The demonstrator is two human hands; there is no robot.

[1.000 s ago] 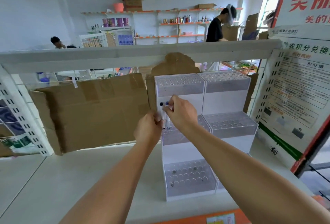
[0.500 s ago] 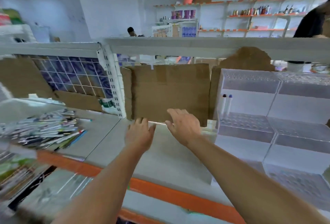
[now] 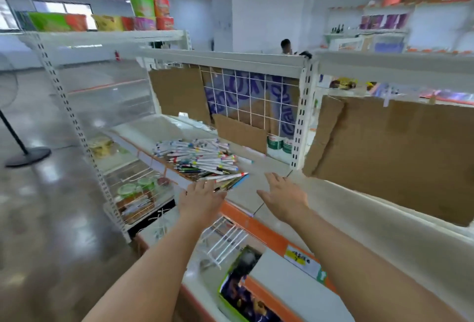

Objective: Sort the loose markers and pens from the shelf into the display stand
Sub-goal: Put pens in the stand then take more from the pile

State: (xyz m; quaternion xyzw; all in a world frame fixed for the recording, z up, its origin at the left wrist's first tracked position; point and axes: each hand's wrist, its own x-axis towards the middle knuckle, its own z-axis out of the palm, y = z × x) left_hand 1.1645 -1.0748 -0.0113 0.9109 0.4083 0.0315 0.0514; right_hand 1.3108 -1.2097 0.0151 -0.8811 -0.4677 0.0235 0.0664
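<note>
**Empty hands reach for a pile of pens**

Both hands stretch toward the shelf, fingers apart and holding nothing, seemingly to gather more. The left hand nearly touches the pile of markers and pens; the right hand hovers beside it. The pile is a loose heap of mostly white barrels with coloured caps. The display stand is out of view.

— Where does the pile of markers and pens lie?
— On the shelf, left of the upright post, before the wire grid and cardboard.
— And the hands?
— The left hand hovers at the pile's near edge; the right hand is beside it, further right, above the shelf's front.
</note>
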